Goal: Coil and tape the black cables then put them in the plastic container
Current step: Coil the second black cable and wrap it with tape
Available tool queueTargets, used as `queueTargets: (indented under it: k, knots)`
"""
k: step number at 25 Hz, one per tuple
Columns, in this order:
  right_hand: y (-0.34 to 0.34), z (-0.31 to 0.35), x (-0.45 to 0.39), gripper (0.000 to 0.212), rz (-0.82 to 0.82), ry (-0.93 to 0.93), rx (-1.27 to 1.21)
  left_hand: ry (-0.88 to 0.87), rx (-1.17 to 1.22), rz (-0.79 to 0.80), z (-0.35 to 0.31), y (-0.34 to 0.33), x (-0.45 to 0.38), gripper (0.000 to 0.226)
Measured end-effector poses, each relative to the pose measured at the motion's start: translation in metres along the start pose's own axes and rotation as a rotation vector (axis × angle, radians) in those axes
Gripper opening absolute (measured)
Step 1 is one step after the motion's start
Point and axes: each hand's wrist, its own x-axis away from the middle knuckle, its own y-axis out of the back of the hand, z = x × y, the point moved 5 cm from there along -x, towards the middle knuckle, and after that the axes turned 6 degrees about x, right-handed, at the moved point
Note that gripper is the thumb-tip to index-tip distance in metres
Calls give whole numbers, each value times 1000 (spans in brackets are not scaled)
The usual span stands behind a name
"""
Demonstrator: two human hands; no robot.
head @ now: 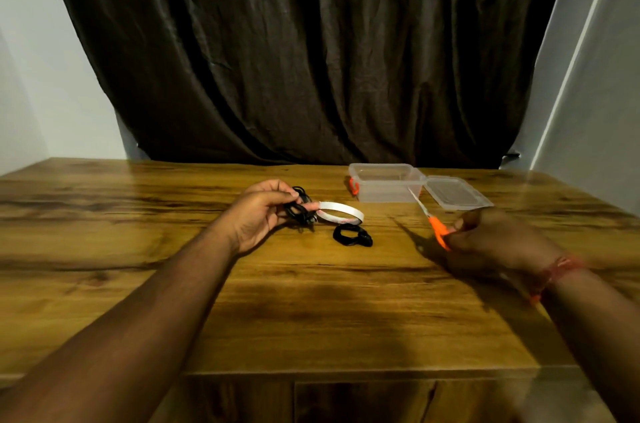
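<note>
Two glossy black cable coils (352, 235), thin white tape ring (341, 212).

A wooden bench (311, 301) stands before a dark brown curtain (304, 48), flanked by pale walls (41, 76).

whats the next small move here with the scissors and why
Probably bring the scissors in the right hand across to the tape roll and snip the strip. The left hand holds a coiled black cable right beside the roll, while a second coil lies on the table and the plastic container stands open.
</note>
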Motion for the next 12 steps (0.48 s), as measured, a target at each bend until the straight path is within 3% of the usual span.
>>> queueTargets:
  k: [2, 4, 7, 12]
  knots:
    - [-29, 25, 11, 6, 70, 7, -636, 8, 22, -1, 1, 2, -2, 21]
    - [-66, 52, 16, 9, 233, -4, -1006, 6, 46, 3, 2, 4, -3, 21]
    - [-108, 90, 13, 16, 417, 22, -1095, -12, 36, 1, 0, 8, -6, 19]
    - [-136, 130, -6, 9, 552, 105, -1016, -7, 41, -133, -1, 21, -13, 14]
